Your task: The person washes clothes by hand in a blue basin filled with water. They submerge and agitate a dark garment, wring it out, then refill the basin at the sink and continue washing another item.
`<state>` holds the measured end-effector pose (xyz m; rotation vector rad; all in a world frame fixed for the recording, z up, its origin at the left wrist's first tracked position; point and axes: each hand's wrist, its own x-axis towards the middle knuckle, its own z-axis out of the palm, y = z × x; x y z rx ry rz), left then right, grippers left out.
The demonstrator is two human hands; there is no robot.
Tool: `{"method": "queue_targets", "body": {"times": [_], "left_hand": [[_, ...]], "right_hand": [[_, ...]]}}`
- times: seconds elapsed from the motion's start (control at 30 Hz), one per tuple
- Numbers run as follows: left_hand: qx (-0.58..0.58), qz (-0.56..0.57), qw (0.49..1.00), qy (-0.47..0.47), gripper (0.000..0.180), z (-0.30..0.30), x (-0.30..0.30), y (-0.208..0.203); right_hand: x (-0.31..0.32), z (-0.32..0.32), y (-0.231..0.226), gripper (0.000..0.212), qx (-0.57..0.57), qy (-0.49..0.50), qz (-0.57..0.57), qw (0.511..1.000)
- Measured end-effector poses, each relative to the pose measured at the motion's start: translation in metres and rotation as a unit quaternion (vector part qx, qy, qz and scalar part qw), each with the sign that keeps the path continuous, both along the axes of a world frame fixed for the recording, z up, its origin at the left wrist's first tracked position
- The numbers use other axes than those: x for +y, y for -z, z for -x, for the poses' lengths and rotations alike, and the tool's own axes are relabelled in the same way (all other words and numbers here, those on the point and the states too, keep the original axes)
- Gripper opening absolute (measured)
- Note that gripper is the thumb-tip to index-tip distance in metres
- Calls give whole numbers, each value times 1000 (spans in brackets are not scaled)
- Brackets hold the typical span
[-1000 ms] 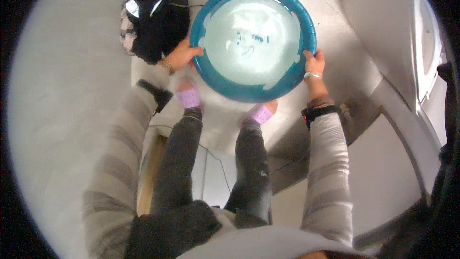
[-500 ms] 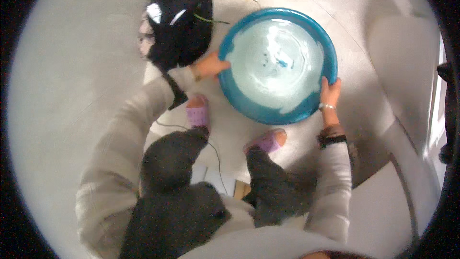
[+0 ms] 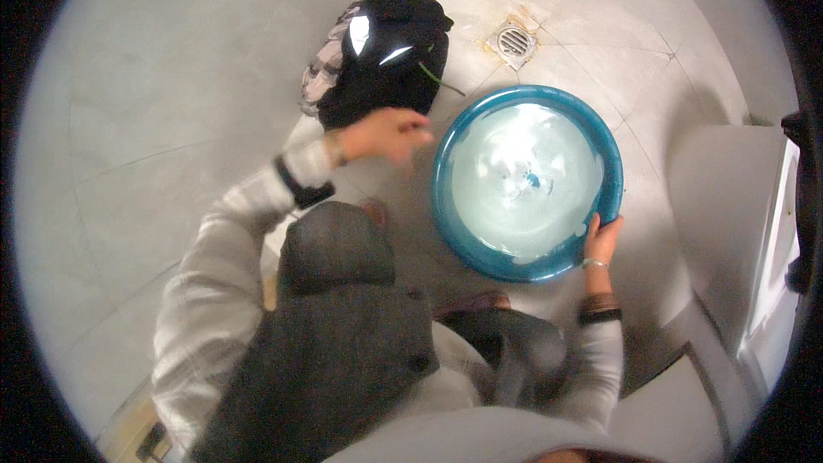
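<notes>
A round blue basin (image 3: 470,247) on the tiled floor holds pale, cloudy liquid (image 3: 514,223) with bright glare on it and a small blue patch near the middle. Its lower right rim is gripped by my right hand (image 3: 603,242), thumb over the edge. My left hand (image 3: 383,135) is off the basin, in the gap between its left side and a heap of dark clothes (image 3: 390,60). Its fingers are slightly blurred, partly bent and apart, with nothing seen in them. A thin green strand (image 3: 441,80) sticks out from the heap, which also has a pale patterned part.
A square floor drain (image 3: 514,43) lies just beyond the basin. At the right stands a white fixture (image 3: 720,214). A grey wall (image 3: 171,77) runs along the left. My knees are bent low, and a pink slipper (image 3: 480,302) shows partly beneath them.
My left hand has let go of the basin's left rim and moved off it. My right hand keeps its grip. My body has lowered, and the whole scene has shifted down and right in view.
</notes>
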<state>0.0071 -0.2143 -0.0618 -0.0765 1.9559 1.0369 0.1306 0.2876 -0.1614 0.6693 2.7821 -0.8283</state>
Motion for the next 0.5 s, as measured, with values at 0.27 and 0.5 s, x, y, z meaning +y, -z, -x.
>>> {"method": "queue_targets", "body": {"times": [0.27, 0.5], "left_hand": [[352, 452, 818, 50, 39, 5, -161, -12], [351, 359, 865, -15, 40, 6, -185, 47]], "right_hand": [[12, 2, 5, 44, -19, -36, -25, 999], [23, -3, 10, 53, -42, -39, 31, 998]]}}
